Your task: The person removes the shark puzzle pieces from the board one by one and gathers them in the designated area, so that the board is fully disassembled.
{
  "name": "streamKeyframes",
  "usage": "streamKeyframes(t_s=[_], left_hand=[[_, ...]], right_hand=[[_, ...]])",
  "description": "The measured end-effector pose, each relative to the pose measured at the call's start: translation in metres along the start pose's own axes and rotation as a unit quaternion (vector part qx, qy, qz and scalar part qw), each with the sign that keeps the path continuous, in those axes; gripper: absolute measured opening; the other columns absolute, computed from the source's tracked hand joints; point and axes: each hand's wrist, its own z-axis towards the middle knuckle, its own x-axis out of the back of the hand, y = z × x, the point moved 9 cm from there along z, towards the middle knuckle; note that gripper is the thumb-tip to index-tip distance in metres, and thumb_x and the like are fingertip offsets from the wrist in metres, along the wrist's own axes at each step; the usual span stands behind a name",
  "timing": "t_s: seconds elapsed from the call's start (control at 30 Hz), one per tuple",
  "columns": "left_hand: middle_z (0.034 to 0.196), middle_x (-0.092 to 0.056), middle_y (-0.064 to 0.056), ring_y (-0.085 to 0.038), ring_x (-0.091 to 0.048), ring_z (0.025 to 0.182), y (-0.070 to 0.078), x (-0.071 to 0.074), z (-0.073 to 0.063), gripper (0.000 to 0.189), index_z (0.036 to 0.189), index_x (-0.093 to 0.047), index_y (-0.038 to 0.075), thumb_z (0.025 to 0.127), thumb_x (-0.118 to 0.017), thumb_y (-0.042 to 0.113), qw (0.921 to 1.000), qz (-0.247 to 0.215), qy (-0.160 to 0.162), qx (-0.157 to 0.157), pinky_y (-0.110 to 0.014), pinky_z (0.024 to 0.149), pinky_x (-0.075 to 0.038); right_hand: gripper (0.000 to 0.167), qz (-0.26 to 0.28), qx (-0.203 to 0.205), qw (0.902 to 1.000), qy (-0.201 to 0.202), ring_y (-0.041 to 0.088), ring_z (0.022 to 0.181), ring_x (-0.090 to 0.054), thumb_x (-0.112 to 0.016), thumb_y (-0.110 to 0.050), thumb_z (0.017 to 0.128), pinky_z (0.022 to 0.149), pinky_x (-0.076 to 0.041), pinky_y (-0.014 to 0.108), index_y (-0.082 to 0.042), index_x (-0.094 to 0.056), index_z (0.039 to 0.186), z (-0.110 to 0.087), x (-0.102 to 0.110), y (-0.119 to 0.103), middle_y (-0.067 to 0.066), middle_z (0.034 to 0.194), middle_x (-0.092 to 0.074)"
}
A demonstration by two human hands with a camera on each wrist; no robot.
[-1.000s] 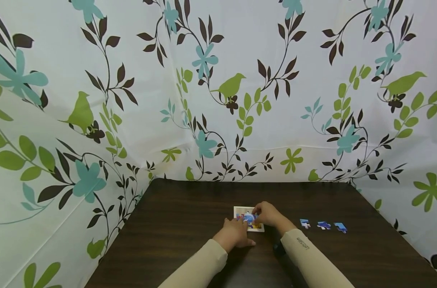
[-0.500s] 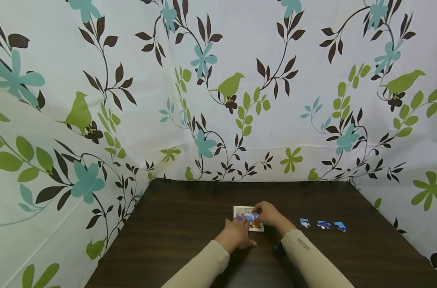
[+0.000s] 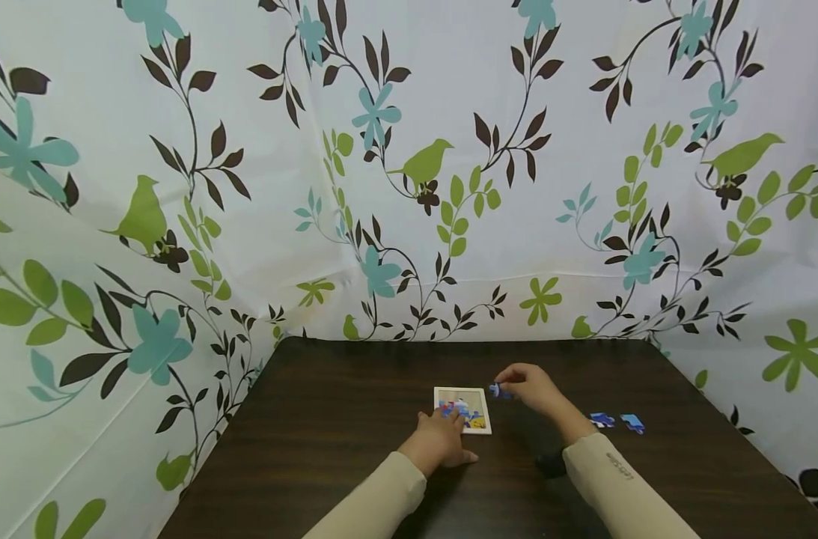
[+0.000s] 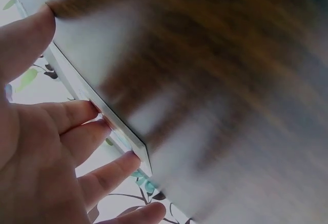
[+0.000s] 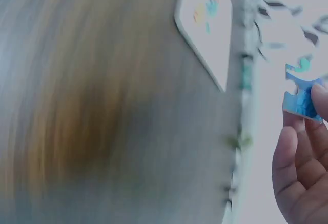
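Observation:
A small puzzle tray with a pale frame lies on the dark table, its lower part filled with colourful joined pieces and its upper part bare. My left hand is spread at its near left side. In the left wrist view its fingertips touch the tray's edge, the thumb apart on the table side. To the right of the tray, my right hand pinches a blue jigsaw piece between thumb and fingers. The right wrist view shows that piece held up, with its cut-outs visible.
Two more blue jigsaw pieces, one beside the other, lie on the dark wooden table right of my right forearm. A patterned curtain stands behind the table and along its left side.
My right hand has moved from the tray to the right, now with a blue jigsaw piece in its fingers. The leftmost loose piece is no longer visible, its spot covered by the forearm. The left hand stays.

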Motion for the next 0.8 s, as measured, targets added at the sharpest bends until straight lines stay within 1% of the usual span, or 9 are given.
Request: streamKeyframes(t_s=[0.1, 0.2, 0.27, 0.33, 0.4, 0.47, 0.6, 0.7, 0.8], left_hand=[[0.159, -0.037, 0.011, -0.022, -0.035, 0.147, -0.001, 0.000, -0.001, 0.079, 0.151, -0.043, 0.026, 0.087, -0.055, 0.071, 1.0000, 0.009, 0.000, 0.003, -0.054, 0.112, -0.038], [0.159, -0.036, 0.011, -0.022, -0.035, 0.147, -0.001, 0.000, -0.001, 0.079, 0.151, -0.042, 0.027, 0.088, -0.054, 0.071, 0.9999, 0.014, 0.000, 0.004, -0.053, 0.112, -0.038], [0.159, -0.036, 0.011, -0.022, -0.035, 0.147, -0.001, 0.000, -0.001, 0.079, 0.151, -0.042, 0.027, 0.088, -0.054, 0.071, 0.9999, 0.014, 0.000, 0.003, -0.054, 0.113, -0.038], [0.159, -0.036, 0.010, -0.023, -0.035, 0.147, -0.001, 0.000, 0.000, 0.079, 0.152, -0.042, 0.026, 0.088, -0.054, 0.071, 0.9999, 0.012, 0.000, 0.003, -0.054, 0.113, -0.037], [0.159, -0.036, 0.010, -0.023, -0.035, 0.147, -0.001, 0.000, 0.000, 0.079, 0.151, -0.042, 0.026, 0.088, -0.054, 0.071, 0.9999, 0.012, 0.001, 0.004, -0.054, 0.113, -0.037], [0.160, -0.036, 0.010, -0.023, -0.035, 0.147, -0.002, 0.000, 0.001, 0.079, 0.152, -0.042, 0.026, 0.088, -0.054, 0.071, 0.9999, 0.010, 0.002, 0.004, -0.054, 0.113, -0.037], [0.160, -0.036, 0.009, -0.024, -0.035, 0.147, -0.003, -0.001, 0.001, 0.079, 0.152, -0.042, 0.025, 0.088, -0.055, 0.070, 1.0000, 0.001, 0.002, 0.004, -0.055, 0.113, -0.037], [0.159, -0.036, 0.008, -0.024, -0.035, 0.147, -0.003, -0.002, 0.001, 0.079, 0.151, -0.043, 0.025, 0.088, -0.056, 0.070, 1.0000, -0.003, 0.005, 0.003, -0.055, 0.113, -0.036], [0.160, -0.036, 0.008, -0.024, -0.035, 0.147, -0.001, -0.004, 0.002, 0.079, 0.151, -0.043, 0.025, 0.088, -0.056, 0.070, 1.0000, -0.004, 0.007, -0.001, -0.056, 0.113, -0.036]], right_hand=[[0.017, 0.013, -0.010, 0.9999, -0.001, 0.020, 0.081, -0.062, -0.065, -0.011, 0.095, 0.074, -0.056, 0.041, 0.000, -0.071, 0.108, -0.015, 0.034, 0.015, 0.012, 0.099, -0.070], [0.025, 0.011, -0.021, 0.9997, -0.005, 0.022, 0.084, -0.061, -0.064, -0.017, 0.097, 0.075, -0.055, 0.042, 0.002, -0.069, 0.114, -0.034, 0.068, 0.039, 0.013, 0.104, -0.069], [0.028, 0.010, -0.040, 0.9991, -0.011, 0.023, 0.087, -0.060, -0.063, -0.019, 0.098, 0.074, -0.054, 0.041, 0.003, -0.068, 0.116, -0.049, 0.089, 0.059, 0.014, 0.106, -0.068], [0.030, -0.008, -0.064, 0.9978, -0.012, 0.020, 0.090, -0.060, -0.062, -0.022, 0.099, 0.074, -0.053, 0.038, 0.002, -0.068, 0.117, -0.063, 0.109, 0.081, 0.012, 0.109, -0.068], [0.030, -0.025, -0.090, 0.9955, -0.016, 0.018, 0.090, -0.059, -0.061, -0.022, 0.099, 0.073, -0.052, 0.036, 0.002, -0.067, 0.117, -0.077, 0.126, 0.102, 0.010, 0.109, -0.068], [0.028, -0.040, -0.108, 0.9932, -0.018, 0.016, 0.084, -0.057, -0.059, -0.018, 0.099, 0.069, -0.050, 0.035, 0.003, -0.067, 0.116, -0.089, 0.140, 0.121, 0.009, 0.104, -0.067], [0.024, -0.064, -0.124, 0.9896, -0.035, 0.014, 0.077, -0.054, -0.059, -0.014, 0.098, 0.064, -0.047, 0.033, 0.005, -0.068, 0.111, -0.107, 0.154, 0.149, 0.005, 0.097, -0.068], [0.023, -0.067, -0.132, 0.9877, -0.050, 0.013, 0.076, -0.053, -0.060, -0.015, 0.098, 0.064, -0.047, 0.032, 0.004, -0.069, 0.108, -0.116, 0.154, 0.162, 0.002, 0.094, -0.068], [0.023, -0.060, -0.135, 0.9874, -0.057, 0.014, 0.075, -0.053, -0.061, -0.015, 0.097, 0.063, -0.047, 0.032, 0.005, -0.069, 0.107, -0.120, 0.150, 0.168, 0.002, 0.092, -0.067]])
